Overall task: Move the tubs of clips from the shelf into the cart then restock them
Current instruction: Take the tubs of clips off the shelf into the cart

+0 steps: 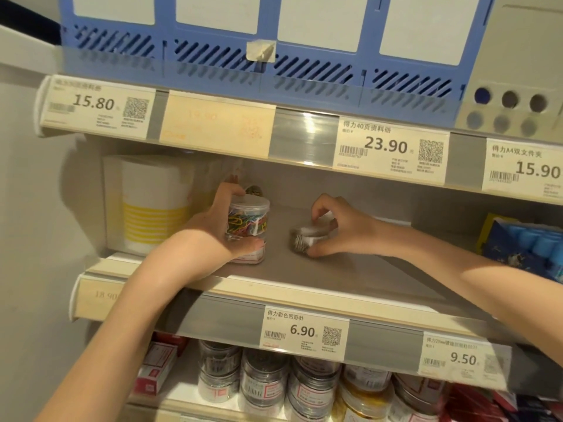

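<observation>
— Gripping with both hands at once: the left hand is wrapping its fingers round a clear tub of coloured clips, thumb low near the label and fingertips up at the lid; the right hand is pinching a second tub, which is lying on its side.

— Where are the tubs sitting?

— Both are on the middle shelf, the coloured one to the left and standing upright, the tipped one just right of it, well apart from the blue packets at the far right. I cannot tell whether either tub is lifting off the shelf yet. No cart is showing.

— How are they going to handle?

— My guess is light but rattly: hard, smooth plastic walls, loose metal clips shifting inside. Slippery rather than fragile, though a dropped tub may be popping its lid and spilling. Taking hold round the wall, below the lid rim, looks safest; lifting by the lid alone is risking it coming off. The tipped one seems to be holding silver clips, blurred though, and is wanting righting or a firm sideways pinch across its ends.
</observation>
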Demonstrator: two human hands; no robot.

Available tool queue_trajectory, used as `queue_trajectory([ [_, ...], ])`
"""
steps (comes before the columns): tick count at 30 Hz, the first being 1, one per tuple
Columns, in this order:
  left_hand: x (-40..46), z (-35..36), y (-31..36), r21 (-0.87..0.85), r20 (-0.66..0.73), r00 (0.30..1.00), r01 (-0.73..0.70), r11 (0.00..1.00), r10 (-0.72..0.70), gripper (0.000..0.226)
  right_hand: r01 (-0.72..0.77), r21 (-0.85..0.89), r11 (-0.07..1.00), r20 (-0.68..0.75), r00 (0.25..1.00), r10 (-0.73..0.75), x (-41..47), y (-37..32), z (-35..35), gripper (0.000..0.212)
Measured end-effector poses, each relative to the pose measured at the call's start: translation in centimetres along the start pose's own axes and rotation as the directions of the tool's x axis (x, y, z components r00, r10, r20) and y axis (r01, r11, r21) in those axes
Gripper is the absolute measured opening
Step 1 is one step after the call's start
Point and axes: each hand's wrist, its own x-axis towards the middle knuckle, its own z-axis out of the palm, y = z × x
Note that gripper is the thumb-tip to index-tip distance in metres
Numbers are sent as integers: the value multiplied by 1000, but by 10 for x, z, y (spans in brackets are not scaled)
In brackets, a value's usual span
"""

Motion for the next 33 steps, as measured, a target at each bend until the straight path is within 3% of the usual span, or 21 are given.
queue_trajectory([
  [4,1,1,-3,11,-75,996,39,999,-38,67,35,5,999,98,995,-35,6,-12,3,44],
  [8,0,1,-2,40,-164,984,71,997,-64,62,-45,46,998,245,969,33,23,-17,-19,29],
  [11,0,2,-3,56,-209,976,76,996,-62,59,-74,138,988,198,979,46,47,-12,-19,34],
  [14,1,2,-3,78,-236,969,88,993,-68,59,-63,101,993,179,983,44,76,-9,-7,30],
  [19,4,2,-3,105,-235,968,111,988,-84,60,-65,39,997,167,984,58,123,-14,16,70],
  [24,4,3,-3,116,-242,967,106,988,-75,58,-111,78,991,212,973,93,153,-14,30,84],
  [29,6,2,-4,120,-255,966,80,990,-47,58,-97,87,991,218,973,76,166,-9,41,82],
  [33,6,3,-3,123,-261,965,72,990,-37,59,-109,152,982,153,985,85,171,-11,47,66],
])
